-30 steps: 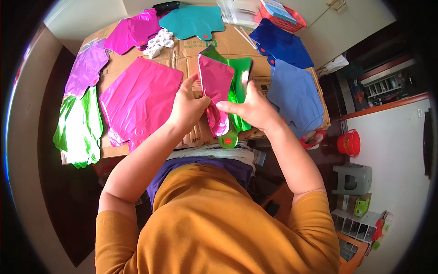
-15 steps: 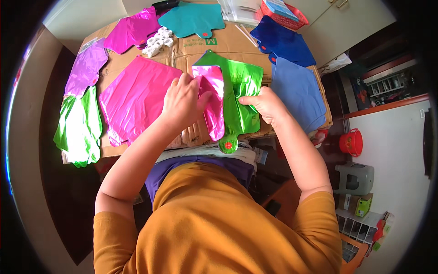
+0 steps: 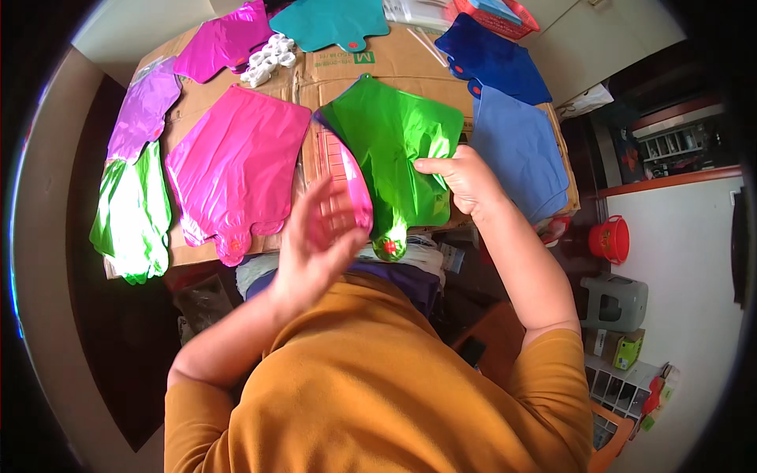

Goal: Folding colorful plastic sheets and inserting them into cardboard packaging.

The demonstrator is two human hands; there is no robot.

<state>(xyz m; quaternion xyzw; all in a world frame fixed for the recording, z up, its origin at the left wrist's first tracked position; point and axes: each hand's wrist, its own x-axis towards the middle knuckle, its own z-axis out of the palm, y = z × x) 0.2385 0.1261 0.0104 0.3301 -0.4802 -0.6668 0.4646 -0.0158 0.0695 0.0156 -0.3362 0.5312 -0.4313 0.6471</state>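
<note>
My right hand (image 3: 471, 183) pinches the right edge of a flat, shiny green foil balloon (image 3: 386, 134), thumb on top. Its bottom tab with a red dot hangs over the near edge of the cardboard. A pink strip of foil (image 3: 359, 185) shows along the green one's left side. My left hand (image 3: 307, 248), a little smeared by motion, is raised in front of that strip with fingers apart, holding nothing. Left of it a large pink foil balloon (image 3: 240, 158) lies flat, its tab toward me.
The cardboard (image 3: 331, 75) also bears purple (image 3: 142, 114), silvery-green (image 3: 134, 213), magenta (image 3: 225, 39), teal (image 3: 327, 24), dark blue (image 3: 497, 59) and light blue (image 3: 516, 150) foil pieces. White rings (image 3: 272, 59) lie at the back. A red basket (image 3: 520, 24) stands far right.
My left hand has let go of the pink flap on the green balloon and drawn back toward me. The green foil now lies spread wider leftward. The large pink balloon's tab shows.
</note>
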